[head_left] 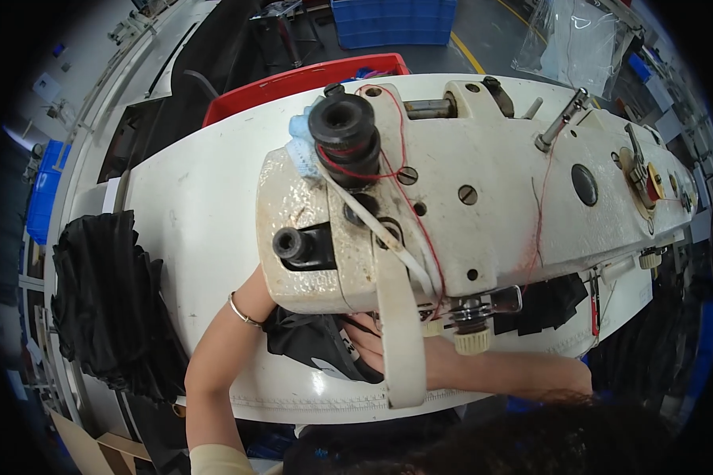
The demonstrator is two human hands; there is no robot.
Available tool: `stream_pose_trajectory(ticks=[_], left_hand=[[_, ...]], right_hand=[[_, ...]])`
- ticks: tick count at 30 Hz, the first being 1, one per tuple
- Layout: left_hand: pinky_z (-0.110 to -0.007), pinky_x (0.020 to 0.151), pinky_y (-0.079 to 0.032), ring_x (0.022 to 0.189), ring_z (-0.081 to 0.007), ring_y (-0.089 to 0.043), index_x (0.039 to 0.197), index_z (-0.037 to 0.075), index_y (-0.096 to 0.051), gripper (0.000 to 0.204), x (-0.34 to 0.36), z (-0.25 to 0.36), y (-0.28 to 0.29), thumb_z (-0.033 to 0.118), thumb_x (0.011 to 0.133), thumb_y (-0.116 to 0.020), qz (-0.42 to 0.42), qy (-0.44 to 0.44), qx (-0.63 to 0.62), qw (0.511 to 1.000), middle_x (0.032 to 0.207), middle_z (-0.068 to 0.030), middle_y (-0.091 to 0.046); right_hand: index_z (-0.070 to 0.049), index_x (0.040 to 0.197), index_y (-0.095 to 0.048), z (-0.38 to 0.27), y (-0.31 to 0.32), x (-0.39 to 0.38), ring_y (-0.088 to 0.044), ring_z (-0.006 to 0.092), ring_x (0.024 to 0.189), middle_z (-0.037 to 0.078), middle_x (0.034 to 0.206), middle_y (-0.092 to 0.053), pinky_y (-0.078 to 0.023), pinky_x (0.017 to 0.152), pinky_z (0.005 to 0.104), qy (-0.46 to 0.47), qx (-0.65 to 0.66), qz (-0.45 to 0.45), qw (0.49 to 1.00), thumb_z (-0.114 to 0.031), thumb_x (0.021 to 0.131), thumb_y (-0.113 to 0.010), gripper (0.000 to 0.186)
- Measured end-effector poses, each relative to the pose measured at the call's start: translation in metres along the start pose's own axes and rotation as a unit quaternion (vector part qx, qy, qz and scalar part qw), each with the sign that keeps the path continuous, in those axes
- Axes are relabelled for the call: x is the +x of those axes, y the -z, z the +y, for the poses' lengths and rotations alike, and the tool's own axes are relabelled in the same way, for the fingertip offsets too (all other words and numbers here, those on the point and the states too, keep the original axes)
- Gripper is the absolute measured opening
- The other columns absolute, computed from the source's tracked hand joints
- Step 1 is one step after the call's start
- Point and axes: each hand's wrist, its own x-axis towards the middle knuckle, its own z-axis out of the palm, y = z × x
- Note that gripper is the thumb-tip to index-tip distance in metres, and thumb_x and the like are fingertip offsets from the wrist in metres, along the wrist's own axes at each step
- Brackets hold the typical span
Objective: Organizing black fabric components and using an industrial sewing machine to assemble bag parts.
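A white sewing machine (483, 198) with red thread spans the view above my hands. Beneath its left end lies a piece of black fabric (305, 336), folded, with a small white printed label (347, 345) on it. My left hand (262, 291) reaches in past the fabric's left side; only the part near the wrist shows, and its fingers are hidden under the machine head. From the right, my right hand (366, 345) lies with outstretched fingers flat on the fabric beside the label. A white strap-like machine part covers some of that hand. Needle and presser foot are out of sight.
A thick stack of black fabric pieces (107, 301) sits at the table's left edge. More black fabric (543, 305) lies behind the machine's right part. Beyond the white table (190, 190) stand a red bin (293, 79) and a blue crate (392, 24). A ruler strip (293, 409) runs along the front edge.
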Motion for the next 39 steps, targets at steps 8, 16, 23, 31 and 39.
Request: stream_pose_trajectory(ticks=[8,16,23,31,39], left_hand=[[-0.032,0.064,-0.047,0.072,-0.0209,-0.061,0.094,0.004,-0.063,0.018,-0.022,-0.011,0.057,0.001,0.077,-0.06,0.0,0.021,-0.109,0.994,0.081,-0.0103,-0.062],[-0.026,0.063,-0.042,0.071,-0.0122,-0.054,0.092,0.0,-0.064,0.013,-0.091,0.035,0.064,-0.001,0.08,-0.061,0.046,0.006,-0.078,0.996,0.075,-0.0066,-0.059],[-0.033,0.071,-0.047,0.081,-0.026,-0.057,0.099,0.0,-0.062,0.017,-0.104,0.113,0.001,0.003,0.083,-0.059,-0.218,-0.136,-0.067,0.964,0.088,-0.0121,-0.059],[-0.04,0.095,-0.038,0.111,-0.04,-0.047,0.126,-0.004,-0.039,0.039,-0.015,0.096,-0.124,-0.002,0.087,-0.037,-0.024,-0.152,-0.027,0.988,0.119,-0.0242,-0.049],[-0.04,0.098,-0.036,0.119,-0.0397,-0.041,0.127,-0.001,-0.039,0.043,0.03,0.072,-0.16,0.019,0.09,-0.047,-0.09,-0.111,0.163,0.976,0.125,-0.025,-0.045]], right_hand=[[0.006,0.108,-0.054,-0.01,0.061,-0.032,-0.058,0.0322,0.096,0.02,0.099,-0.058,-0.044,0.087,0.0423,-0.196,0.072,0.087,0.974,-0.01,0.075,-0.056,0.037],[0.002,0.093,-0.055,0.12,0.079,-0.078,-0.055,0.0238,0.06,0.015,0.081,-0.057,-0.045,0.052,0.0325,-0.188,-0.243,0.316,0.898,-0.012,0.085,-0.052,0.016],[0.001,0.094,-0.054,0.139,0.086,-0.019,-0.053,0.0218,0.057,0.013,0.078,-0.055,-0.043,0.049,0.0318,-0.303,0.117,0.452,0.831,-0.013,0.087,-0.051,0.016],[0.0,0.096,-0.053,0.113,0.107,-0.06,-0.051,0.0196,0.054,0.012,0.075,-0.054,-0.04,0.046,0.031,-0.358,0.515,0.502,0.595,-0.013,0.089,-0.048,0.015],[0.002,0.108,-0.045,-0.071,0.162,-0.125,-0.06,0.0175,0.066,0.013,0.093,-0.058,-0.046,0.043,0.0234,-0.387,0.698,0.335,0.5,-0.02,0.097,-0.041,0.025]])
